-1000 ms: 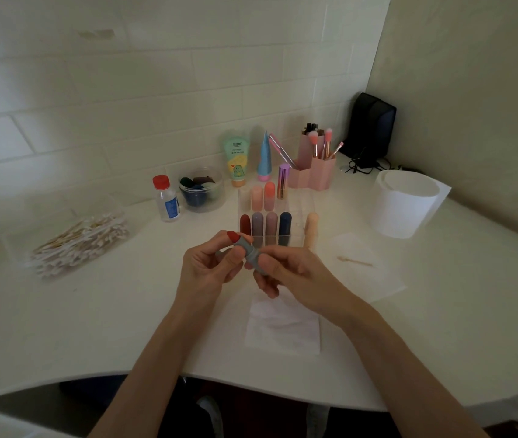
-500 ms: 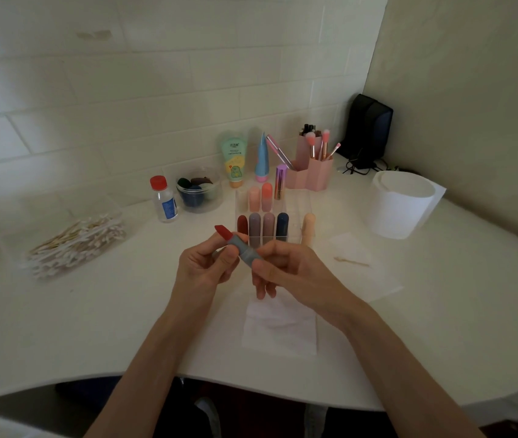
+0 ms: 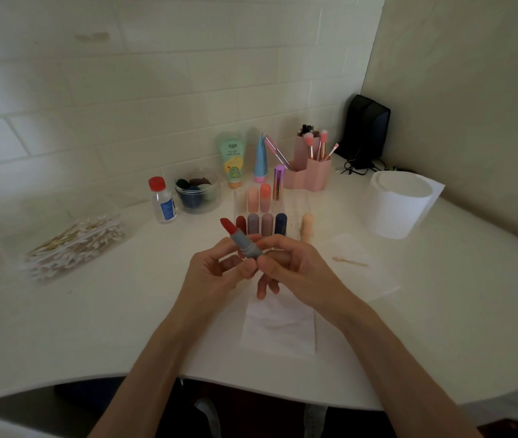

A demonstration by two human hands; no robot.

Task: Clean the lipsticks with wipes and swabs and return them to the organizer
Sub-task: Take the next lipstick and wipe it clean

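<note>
**Lipstick** (image 3: 241, 240): grey tube, red bullet exposed, no cap on it. It was held clear of the table at frame centre, between both hands. The long axis ran on a diagonal, with the base at lower right and the bullet tip at upper left.

**Left hand** (image 3: 216, 273): the fingers were curled round the middle of the tube, with the thumb in front.

**Right hand** (image 3: 295, 267): the thumb and forefinger pinched the base. The remaining fingers hung loose, pointing down at the wipe.

**Organizer** (image 3: 295, 207): clear, just above frame centre, directly beyond the hands. Capped lipsticks stood upright in it in two rows. A free slot could not be made out.

**Wipe** (image 3: 279, 327): lay flat on the table, just below the hands, closest to the right hand's loose fingers.

**Swabs** (image 3: 74, 245): a heap at mid-left of the frame, well apart from the hands, on the left hand's side.

**Used swab** (image 3: 349, 262): lay on a second sheet, right of the hands.

**Note:** the bullet pointed away from the right hand and past the left. Judged from this, the right hand would keep the base, while the left hand, nearer the bullet and the swabs, would be the one to let go and fetch a cleaner.
</note>
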